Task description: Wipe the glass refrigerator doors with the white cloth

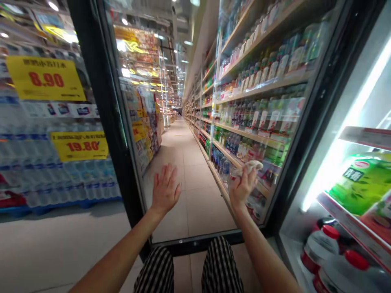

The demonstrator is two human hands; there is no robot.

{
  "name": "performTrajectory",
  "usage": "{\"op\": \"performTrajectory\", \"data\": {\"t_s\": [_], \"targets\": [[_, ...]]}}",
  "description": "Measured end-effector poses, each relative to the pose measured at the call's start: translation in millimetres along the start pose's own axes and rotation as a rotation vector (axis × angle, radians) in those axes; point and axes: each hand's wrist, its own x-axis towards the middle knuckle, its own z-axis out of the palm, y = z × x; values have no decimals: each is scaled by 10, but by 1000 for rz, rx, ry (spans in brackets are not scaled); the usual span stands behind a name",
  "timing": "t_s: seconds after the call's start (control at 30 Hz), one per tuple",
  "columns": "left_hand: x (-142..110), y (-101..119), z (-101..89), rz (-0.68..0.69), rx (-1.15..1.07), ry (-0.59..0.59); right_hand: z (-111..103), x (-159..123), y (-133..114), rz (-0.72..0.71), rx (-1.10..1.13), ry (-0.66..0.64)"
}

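Observation:
An open glass cooler door with a black frame stands in front of me. My left hand lies flat against the glass, fingers spread, holding nothing. My right hand is closed on a crumpled pale cloth and presses it on the lower right of the pane. My knees in checked trousers show below the door's bottom edge.
The lit cooler interior is at the right, with a green drink carton and red-capped jugs. Through the glass, an aisle with drink shelves runs away. Stacked water packs with yellow price signs stand at the left.

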Motion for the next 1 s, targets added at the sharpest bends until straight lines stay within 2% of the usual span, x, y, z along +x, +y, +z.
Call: {"op": "performTrajectory", "data": {"t_s": [0.03,0.13,0.2,0.23,0.27,0.3,0.37,0.43,0.47,0.5,0.63,0.7,0.73,0.77,0.87,0.9,1.0], "targets": [[3,-8,-12,2,-5,-4,37,-94,-160,-75,22,-43],[-24,-77,-71,37,-26,-37,127,-460,-678,-472,134,-213],[-87,-150,-130,78,-44,-75,150,-553,-860,-708,201,-259],[-129,-185,-163,90,-54,-93,150,-514,-877,-768,210,-262],[-174,-213,-199,90,-68,-104,145,-424,-856,-771,204,-244],[-216,-231,-235,78,-87,-107,140,-299,-815,-710,185,-211],[-268,-239,-310,31,-132,-92,139,-40,-741,-490,142,-109],[-255,-228,-383,-16,-165,-47,155,74,-756,-323,142,-28],[-226,-227,-417,-33,-176,-23,166,44,-800,-325,154,-42],[-188,-235,-448,-46,-187,0,178,-39,-858,-386,169,-90],[-63,-352,-526,-94,-237,39,225,-463,-1082,-920,258,-280],[-56,-406,-536,-129,-249,45,253,-447,-1167,-1077,295,-285],[-58,-415,-536,-141,-253,54,270,-364,-1217,-1071,300,-276],[-55,-410,-534,-144,-262,62,289,-250,-1277,-1005,294,-261],[31,-319,-515,-96,-317,58,352,75,-1505,-701,281,-161],[89,-277,-500,-76,-343,46,364,124,-1571,-654,288,-138],[289,-156,-419,-62,-379,29,324,72,-1602,-744,321,-158]]}}
